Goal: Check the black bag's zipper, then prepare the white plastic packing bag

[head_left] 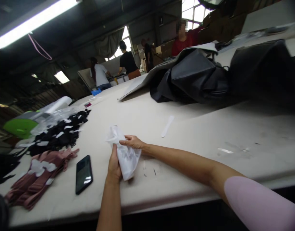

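Observation:
Both my hands hold a crumpled clear plastic bag (124,154) with something pale inside, just above the white worktable (186,134). My left hand (114,164) grips its lower left side from below. My right hand (132,142) pinches its upper edge with the fingers closed over it. A black phone (83,174) lies flat on the table just left of my left hand.
A pile of pink straps (39,178) and a pile of black straps (59,133) lie at the left. A white strip (167,125) lies mid-table. Black fabric (210,77) is heaped at the back right. Several people work at the far end.

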Demonstrator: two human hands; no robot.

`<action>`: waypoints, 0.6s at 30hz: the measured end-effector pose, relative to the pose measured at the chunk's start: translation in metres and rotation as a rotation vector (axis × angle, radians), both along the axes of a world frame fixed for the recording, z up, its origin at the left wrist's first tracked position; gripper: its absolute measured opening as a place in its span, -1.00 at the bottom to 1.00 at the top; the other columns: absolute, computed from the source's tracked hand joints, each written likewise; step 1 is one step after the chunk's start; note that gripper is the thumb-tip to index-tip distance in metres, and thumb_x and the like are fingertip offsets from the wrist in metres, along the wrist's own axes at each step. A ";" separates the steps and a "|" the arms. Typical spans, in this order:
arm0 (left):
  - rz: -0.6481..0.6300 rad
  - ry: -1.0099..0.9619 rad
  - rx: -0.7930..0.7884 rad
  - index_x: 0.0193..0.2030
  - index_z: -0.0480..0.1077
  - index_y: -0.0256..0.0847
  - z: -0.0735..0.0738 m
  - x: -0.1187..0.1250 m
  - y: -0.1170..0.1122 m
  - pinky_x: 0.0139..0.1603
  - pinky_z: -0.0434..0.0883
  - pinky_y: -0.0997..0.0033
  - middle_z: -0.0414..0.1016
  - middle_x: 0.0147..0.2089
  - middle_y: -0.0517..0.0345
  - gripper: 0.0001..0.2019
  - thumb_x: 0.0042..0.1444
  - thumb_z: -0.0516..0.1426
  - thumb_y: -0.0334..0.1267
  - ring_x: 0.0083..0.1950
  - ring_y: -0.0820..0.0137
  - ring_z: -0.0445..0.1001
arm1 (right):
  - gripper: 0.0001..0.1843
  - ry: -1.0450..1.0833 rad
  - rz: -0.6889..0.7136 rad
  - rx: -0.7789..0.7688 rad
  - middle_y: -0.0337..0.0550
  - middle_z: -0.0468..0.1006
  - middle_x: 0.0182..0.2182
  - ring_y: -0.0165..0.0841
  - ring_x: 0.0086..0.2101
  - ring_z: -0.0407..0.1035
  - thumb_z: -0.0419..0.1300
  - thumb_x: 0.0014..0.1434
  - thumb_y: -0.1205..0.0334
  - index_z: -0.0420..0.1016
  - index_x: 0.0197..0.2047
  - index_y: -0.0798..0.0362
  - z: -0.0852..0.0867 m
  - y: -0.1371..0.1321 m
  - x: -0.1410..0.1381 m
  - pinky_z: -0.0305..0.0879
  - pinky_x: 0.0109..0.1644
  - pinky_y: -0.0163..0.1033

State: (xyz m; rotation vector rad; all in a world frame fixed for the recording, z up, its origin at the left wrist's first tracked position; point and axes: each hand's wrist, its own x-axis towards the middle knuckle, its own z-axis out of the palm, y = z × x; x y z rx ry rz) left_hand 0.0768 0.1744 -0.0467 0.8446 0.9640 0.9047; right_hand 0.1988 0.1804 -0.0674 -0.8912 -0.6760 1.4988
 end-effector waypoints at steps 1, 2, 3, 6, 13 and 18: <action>0.027 0.031 0.021 0.09 0.46 -0.38 -0.003 -0.001 0.000 0.00 0.55 0.19 0.59 -0.16 -0.14 -0.53 0.44 -0.09 -0.02 -0.16 0.22 0.60 | -0.54 -0.011 0.012 -0.008 -0.12 0.63 -0.24 -0.37 -0.38 0.48 0.50 0.05 0.16 0.55 -0.03 0.16 0.002 0.001 -0.005 0.41 -0.30 -0.34; 0.062 0.068 0.049 0.05 0.46 -0.39 -0.006 -0.001 0.001 -0.01 0.55 0.18 0.58 -0.20 -0.13 -0.52 0.43 -0.07 0.00 -0.18 0.23 0.59 | -0.58 -0.024 0.021 -0.019 -0.13 0.62 -0.30 -0.39 -0.42 0.45 0.48 0.09 0.14 0.54 -0.06 0.17 0.004 0.001 -0.009 0.39 -0.35 -0.35; 0.105 0.112 0.085 0.00 0.47 -0.40 -0.010 -0.002 0.003 -0.02 0.54 0.16 0.57 -0.23 -0.10 -0.55 0.43 -0.04 -0.02 -0.20 0.25 0.58 | -0.62 -0.037 0.028 -0.030 -0.14 0.60 -0.34 -0.41 -0.46 0.43 0.44 0.15 0.12 0.52 -0.07 0.18 0.005 0.001 -0.012 0.36 -0.39 -0.36; 0.273 0.257 0.225 -0.19 0.47 -0.36 -0.021 -0.005 0.015 0.05 0.49 0.14 0.52 -0.27 0.04 -0.75 0.35 0.14 -0.16 -0.18 0.31 0.53 | -0.64 -0.065 0.073 -0.049 -0.16 0.59 -0.36 -0.42 -0.48 0.41 0.29 0.31 0.05 0.44 0.03 0.12 0.006 -0.002 -0.015 0.35 -0.43 -0.38; 0.506 0.317 0.318 -0.42 0.36 -0.31 -0.043 -0.018 0.028 -0.15 0.45 0.36 0.37 -0.38 0.21 -0.77 0.25 0.24 -0.32 -0.30 0.43 0.40 | -0.70 0.126 0.252 -0.188 -0.15 0.57 -0.41 -0.36 -0.51 0.42 0.34 0.20 0.27 0.41 -0.03 0.09 0.002 -0.011 -0.007 0.43 -0.40 -0.30; 0.610 0.054 0.163 -0.28 0.35 -0.32 -0.043 -0.033 0.033 -0.40 0.38 0.50 0.32 -0.40 0.25 -0.80 0.32 0.18 -0.24 -0.44 0.52 0.32 | -0.92 0.166 0.220 -0.233 -0.14 0.54 -0.47 -0.38 -0.50 0.42 0.18 0.32 0.29 0.41 -0.21 0.13 0.004 -0.005 0.001 0.47 -0.32 -0.31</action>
